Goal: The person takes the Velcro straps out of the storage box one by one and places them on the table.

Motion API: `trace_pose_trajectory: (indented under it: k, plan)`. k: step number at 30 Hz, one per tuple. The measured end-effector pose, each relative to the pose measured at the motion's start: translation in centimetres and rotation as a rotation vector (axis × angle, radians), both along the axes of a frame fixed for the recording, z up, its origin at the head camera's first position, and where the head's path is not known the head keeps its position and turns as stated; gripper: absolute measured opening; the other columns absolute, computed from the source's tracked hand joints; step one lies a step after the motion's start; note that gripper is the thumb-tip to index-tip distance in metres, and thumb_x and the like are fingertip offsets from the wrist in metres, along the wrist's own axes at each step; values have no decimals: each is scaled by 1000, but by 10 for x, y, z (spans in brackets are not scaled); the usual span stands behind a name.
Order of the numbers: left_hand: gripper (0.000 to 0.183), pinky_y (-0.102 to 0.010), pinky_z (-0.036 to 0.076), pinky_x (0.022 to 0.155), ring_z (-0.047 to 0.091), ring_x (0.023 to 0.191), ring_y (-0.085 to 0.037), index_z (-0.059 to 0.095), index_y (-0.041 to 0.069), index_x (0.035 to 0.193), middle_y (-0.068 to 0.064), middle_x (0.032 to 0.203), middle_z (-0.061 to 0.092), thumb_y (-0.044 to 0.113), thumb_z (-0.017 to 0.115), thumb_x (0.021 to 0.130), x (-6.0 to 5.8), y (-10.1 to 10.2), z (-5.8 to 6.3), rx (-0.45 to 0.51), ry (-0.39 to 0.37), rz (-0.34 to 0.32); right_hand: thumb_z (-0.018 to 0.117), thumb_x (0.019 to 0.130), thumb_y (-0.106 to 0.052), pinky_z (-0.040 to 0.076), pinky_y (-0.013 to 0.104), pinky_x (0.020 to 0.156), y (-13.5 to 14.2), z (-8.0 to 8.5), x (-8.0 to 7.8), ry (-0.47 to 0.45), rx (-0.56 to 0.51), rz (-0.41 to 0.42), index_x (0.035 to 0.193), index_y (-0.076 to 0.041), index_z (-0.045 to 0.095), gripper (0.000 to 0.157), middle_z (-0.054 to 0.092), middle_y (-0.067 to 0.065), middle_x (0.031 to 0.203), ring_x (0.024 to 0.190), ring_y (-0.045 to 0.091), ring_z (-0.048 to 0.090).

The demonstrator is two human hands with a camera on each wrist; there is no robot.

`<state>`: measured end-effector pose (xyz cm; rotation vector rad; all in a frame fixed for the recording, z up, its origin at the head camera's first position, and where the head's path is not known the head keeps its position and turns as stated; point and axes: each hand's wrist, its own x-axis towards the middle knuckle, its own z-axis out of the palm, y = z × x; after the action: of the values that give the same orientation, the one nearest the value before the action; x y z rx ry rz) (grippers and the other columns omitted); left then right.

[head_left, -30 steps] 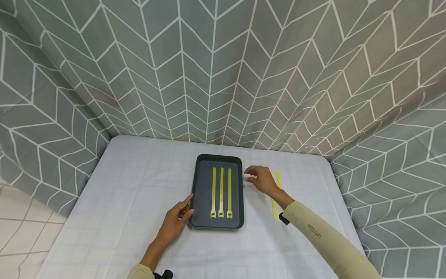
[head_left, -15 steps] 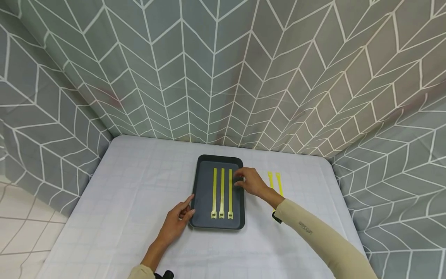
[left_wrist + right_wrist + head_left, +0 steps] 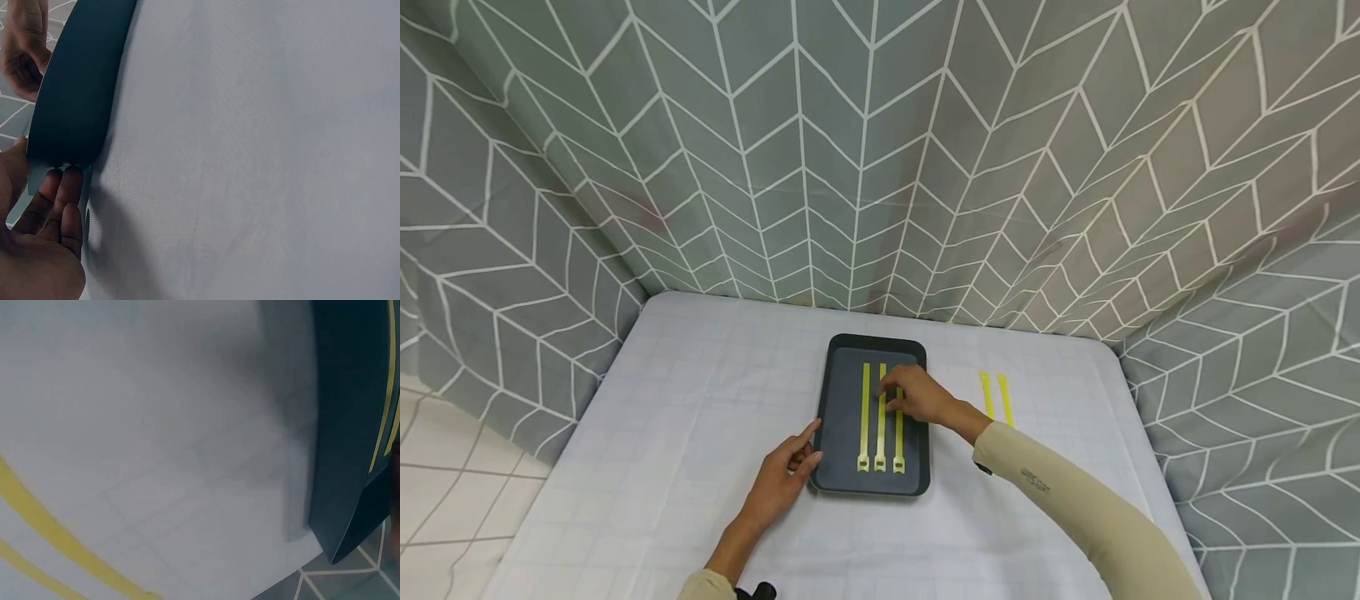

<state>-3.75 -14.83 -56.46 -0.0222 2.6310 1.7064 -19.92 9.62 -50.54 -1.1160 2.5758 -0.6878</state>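
Observation:
In the head view a dark grey tray (image 3: pixel 838 417) holds three yellow cable straps, their slotted ends toward the person: a left one (image 3: pixel 865 412), a middle one (image 3: pixel 881 437) and a right one (image 3: pixel 899 442). My left hand (image 3: pixel 775 482) holds the tray's near-left edge; in the left wrist view its fingertips touch the outer wall. My right hand (image 3: pixel 921 395) is over the tray with bent fingers, covering parts of the middle and right straps. Nothing shows between its thumb and fingers. Most of this hand is outside the right wrist view.
Right of the tray, two more yellow straps (image 3: pixel 1004 400) lie on the white-covered table (image 3: pixel 722 375), partly behind the right forearm. Grey patterned curtains (image 3: pixel 895 167) hang behind the table and at both sides.
My right hand has moved left, from beside the tray's right edge to above the straps in it. The left hand keeps its place at the tray.

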Motion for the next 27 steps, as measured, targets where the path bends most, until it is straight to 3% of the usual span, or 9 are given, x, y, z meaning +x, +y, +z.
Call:
trace_pose_trajectory:
  k: [7,17,27]
  plan:
    - [52,-22,46,67,48,72,-4,54,7,145,2,86,54,10,69,95,1,1,0,2,17,5,82,82,-8,50,41,97,-11,-6,0,-6,48,122,106,-4,74,25,72,9,109,105,25,66]
    - [52,-22,45,66,47,71,-4,55,6,144,2,85,54,9,69,94,0,1,-2,3,31,-6,82,83,-8,49,39,99,-25,-9,-2,-49,79,166,105,-6,74,24,70,6,111,109,23,65]
    - [53,-21,45,69,48,72,-5,54,10,145,2,86,53,7,69,94,-2,0,-1,12,-24,-4,79,84,-5,46,36,103,-40,-13,-2,6,196,292,108,-9,74,24,67,4,116,115,21,60]
